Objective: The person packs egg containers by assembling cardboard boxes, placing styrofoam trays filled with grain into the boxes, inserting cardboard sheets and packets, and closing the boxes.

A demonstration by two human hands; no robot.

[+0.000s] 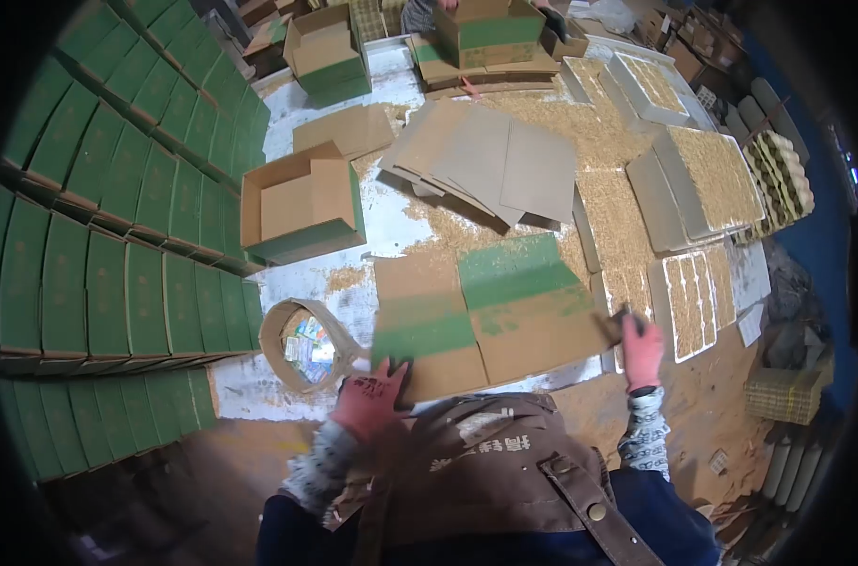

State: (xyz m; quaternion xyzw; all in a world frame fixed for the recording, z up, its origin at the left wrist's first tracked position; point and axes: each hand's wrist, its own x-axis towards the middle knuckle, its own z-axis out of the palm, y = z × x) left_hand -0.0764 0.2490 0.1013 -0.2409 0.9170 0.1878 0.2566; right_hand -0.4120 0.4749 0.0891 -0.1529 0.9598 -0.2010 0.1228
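Observation:
A flattened green and brown cardboard box (476, 321) lies on the worktable in front of me. My left hand (372, 396), in a pink glove with dark fingertips, rests at its lower left corner with the fingers spread. At its right edge is my right hand (640, 351), gloved alike; its dark fingertips are bent at the cardboard, and their grip is too blurred to make out. Just left of the flat box stands a round container (276, 351) holding small colourful packets. Behind it sits an open box (301, 203). Grey cardboard sheets (490, 160) lie stacked beyond the flat box.
Stacked green boxes (99, 236) line the left side. Trays filled with grain-like material (712, 179) and egg cartons (778, 174) stand on the right. At the far end, a co-worker's hands are beside another open box (495, 38). Loose husks cover parts of the white tabletop.

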